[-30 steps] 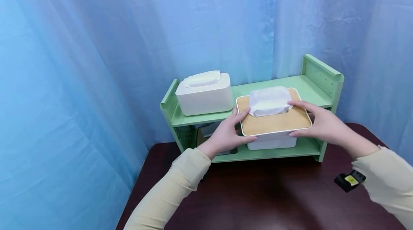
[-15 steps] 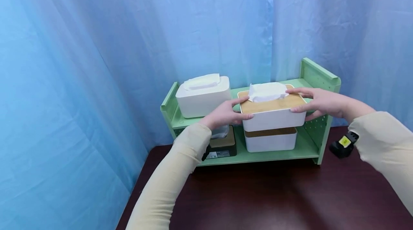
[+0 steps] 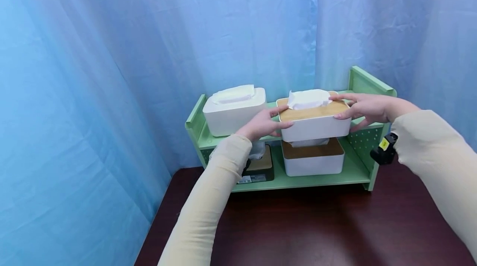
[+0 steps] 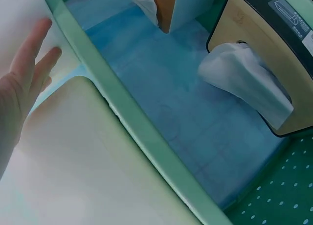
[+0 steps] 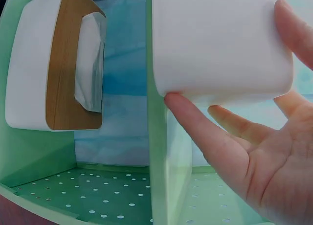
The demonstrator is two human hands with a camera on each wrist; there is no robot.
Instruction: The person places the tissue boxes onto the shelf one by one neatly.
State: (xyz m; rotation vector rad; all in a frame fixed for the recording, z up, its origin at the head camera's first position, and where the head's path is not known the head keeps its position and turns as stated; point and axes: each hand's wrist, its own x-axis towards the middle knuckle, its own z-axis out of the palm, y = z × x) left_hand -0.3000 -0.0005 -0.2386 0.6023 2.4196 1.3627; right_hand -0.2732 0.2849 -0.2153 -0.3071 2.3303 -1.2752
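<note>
1. Far left, top tier of the green shelf rack (image 3: 201, 131): an all-white tissue box (image 3: 234, 110), a tissue folded over its top. It stands apart from the hands.
2. Lower tier, left: a dark tissue box with a wooden lid (image 3: 259, 168), partly hidden behind the left forearm; the left wrist view shows a tissue poking out of its lid (image 4: 249, 83).
3. Left hand (image 3: 262, 124): fingers fairly straight, pressed against the left end of the held tissue box, thumb along its top edge.
4. Held tissue box (image 3: 314, 119): white body, wooden lid, white tissue (image 3: 308, 98) bunched up through the slot. It sits between the two hands at the front edge of the top tier, right half, roughly level.
5. Directly below it, lower tier: a second white tissue box with a wooden lid (image 3: 312, 157).
6. Right hand (image 3: 367, 107): cupped on the box's right end, fingers over the lid edge; the right wrist view shows fingers (image 5: 205, 137) under the white base, thumb up the side.
7. The rack stands on a dark red-brown worktop (image 3: 316, 228), blue curtain (image 3: 112, 50) behind.
</note>
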